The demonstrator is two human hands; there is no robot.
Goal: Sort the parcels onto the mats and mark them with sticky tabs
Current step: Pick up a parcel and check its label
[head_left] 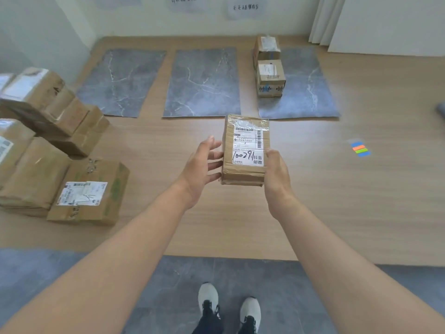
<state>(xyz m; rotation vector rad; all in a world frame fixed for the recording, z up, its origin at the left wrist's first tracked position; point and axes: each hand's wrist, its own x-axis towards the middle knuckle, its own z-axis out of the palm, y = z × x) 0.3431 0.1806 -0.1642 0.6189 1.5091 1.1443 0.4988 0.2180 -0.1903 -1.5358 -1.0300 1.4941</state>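
Note:
I hold a small brown parcel (245, 141) with a white shipping label in front of me, above the wooden floor. My right hand (275, 174) grips its near right edge, thumb on the label. My left hand (202, 165) is at its left side with fingers spread and nearly straight, fingertips touching the edge. Three grey marble-pattern mats lie ahead: left mat (120, 83), middle mat (202, 83), right mat (310, 92). Two boxes (269, 78) stand on the right mat, one behind the other. A strip of coloured sticky tabs (360, 149) lies on the floor to the right.
A pile of several brown parcels (48, 145) fills the floor at the left, the nearest one (89, 191) with a white label facing up. My feet in pale shoes (228, 307) stand on a grey mat. Paper signs (245, 7) hang on the far wall.

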